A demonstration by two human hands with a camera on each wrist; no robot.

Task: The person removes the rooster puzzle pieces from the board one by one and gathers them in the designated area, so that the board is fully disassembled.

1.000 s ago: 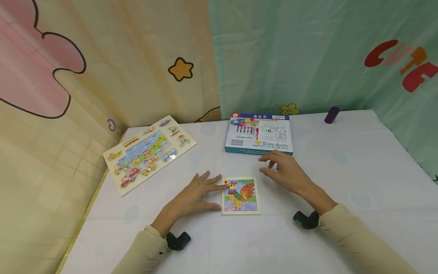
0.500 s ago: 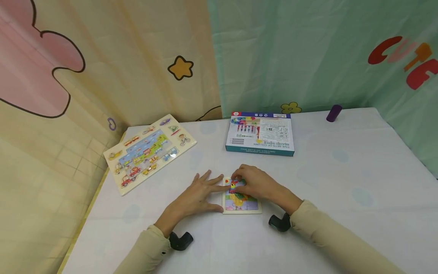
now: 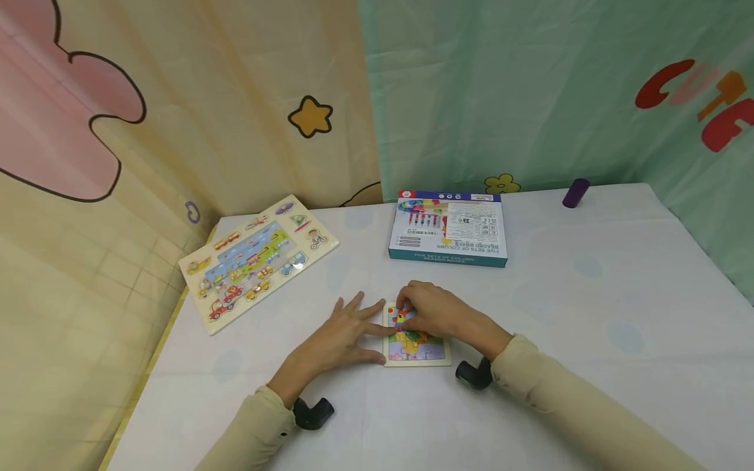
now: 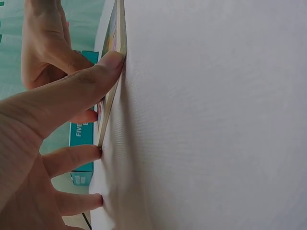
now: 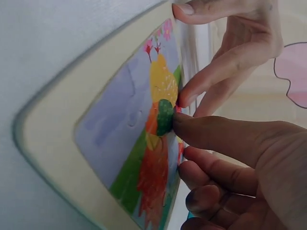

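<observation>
Thumb and fingers of the right hand [image 3: 438,311] are bent and touch the rooster puzzle [image 3: 423,354], which lies directly under them; whether they pinch a piece, I cannot tell. One second ago this hand was above the table, apart from the puzzle. Beside this grip, the left hand [image 3: 336,340] stays spread, touching the puzzle's edge. Beyond it, the box [image 3: 448,229] reads "FIVE SETS OF COLUMN BEADED BOXES".

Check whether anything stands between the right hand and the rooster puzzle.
Nothing visible does: the right hand is at the face of the rooster puzzle. The left hand is at its left edge, one finger over it, not in between.
</observation>
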